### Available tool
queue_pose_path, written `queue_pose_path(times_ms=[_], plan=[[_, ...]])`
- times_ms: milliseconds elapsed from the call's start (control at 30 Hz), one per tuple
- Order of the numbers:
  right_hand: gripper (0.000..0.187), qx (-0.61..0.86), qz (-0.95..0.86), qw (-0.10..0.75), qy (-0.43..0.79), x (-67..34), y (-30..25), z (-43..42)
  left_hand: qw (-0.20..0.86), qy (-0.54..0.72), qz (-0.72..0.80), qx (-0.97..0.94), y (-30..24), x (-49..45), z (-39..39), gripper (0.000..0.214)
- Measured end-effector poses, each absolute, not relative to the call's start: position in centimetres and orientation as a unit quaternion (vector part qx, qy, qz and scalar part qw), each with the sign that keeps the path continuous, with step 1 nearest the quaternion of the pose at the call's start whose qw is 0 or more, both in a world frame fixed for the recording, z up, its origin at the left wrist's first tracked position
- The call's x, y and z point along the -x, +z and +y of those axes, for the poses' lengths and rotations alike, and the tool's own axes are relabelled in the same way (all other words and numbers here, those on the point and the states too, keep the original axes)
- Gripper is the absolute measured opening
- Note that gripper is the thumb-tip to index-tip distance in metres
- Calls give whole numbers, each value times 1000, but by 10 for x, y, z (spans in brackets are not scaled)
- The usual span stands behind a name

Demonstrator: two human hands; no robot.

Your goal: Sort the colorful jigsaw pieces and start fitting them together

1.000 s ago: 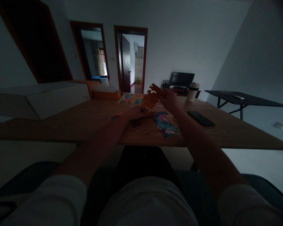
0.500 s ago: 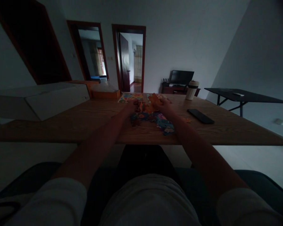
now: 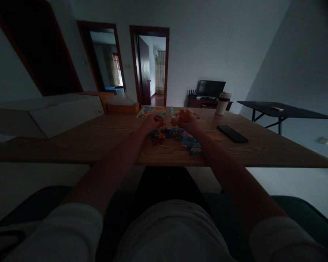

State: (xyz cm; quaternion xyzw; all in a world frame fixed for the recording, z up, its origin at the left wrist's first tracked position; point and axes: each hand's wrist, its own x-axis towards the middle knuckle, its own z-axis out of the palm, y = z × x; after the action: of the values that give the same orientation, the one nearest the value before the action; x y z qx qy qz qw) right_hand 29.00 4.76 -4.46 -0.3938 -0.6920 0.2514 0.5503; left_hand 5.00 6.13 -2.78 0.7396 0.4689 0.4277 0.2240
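**Both hands at the puzzle**

The right hand had its grip closed on an orange puzzle piece above the puzzle on the counter. The left hand rested beside it; I cannot tell its grip. A phone lay nearby.

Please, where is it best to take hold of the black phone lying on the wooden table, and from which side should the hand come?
The black phone lies flat on the wooden table, to the right of the right hand, with bare wood around it. Probably best is a grip across its two long edges, coming from above, since it looks too thin to get under.
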Motion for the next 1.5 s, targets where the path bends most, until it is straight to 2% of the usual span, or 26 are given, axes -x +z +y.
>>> queue_pose_path(times_ms=[133,267,333,433,600,733,1000,1167,1367,1500], plan=[[26,391,-678,555,281,-291,-47,51,202,402,450,-772,-26,-55,55,43],[36,391,-665,568,284,-289,-48,51,237,371,438,-784,-23,-61,50,28],[39,397,-663,568,283,-288,-49,51,247,365,433,-786,-22,-63,48,30],[37,410,-661,555,294,-286,-51,50,250,340,400,-813,-23,-66,45,34],[33,422,-668,534,302,-285,-50,47,212,357,388,-823,-25,-67,44,25],[39,388,-687,532,307,-287,-45,40,257,369,397,-800,-23,-65,43,17],[38,360,-654,495,444,-287,-40,29,333,359,385,-782,-16,-61,37,15],[30,367,-665,508,406,-287,-43,35,328,363,373,-789,-19,-61,39,19],[22,397,-713,503,285,-285,-47,37,262,354,395,-807,-24,-62,45,29],[26,421,-695,522,260,-285,-46,37,243,337,419,-807,-23,-56,44,53]])
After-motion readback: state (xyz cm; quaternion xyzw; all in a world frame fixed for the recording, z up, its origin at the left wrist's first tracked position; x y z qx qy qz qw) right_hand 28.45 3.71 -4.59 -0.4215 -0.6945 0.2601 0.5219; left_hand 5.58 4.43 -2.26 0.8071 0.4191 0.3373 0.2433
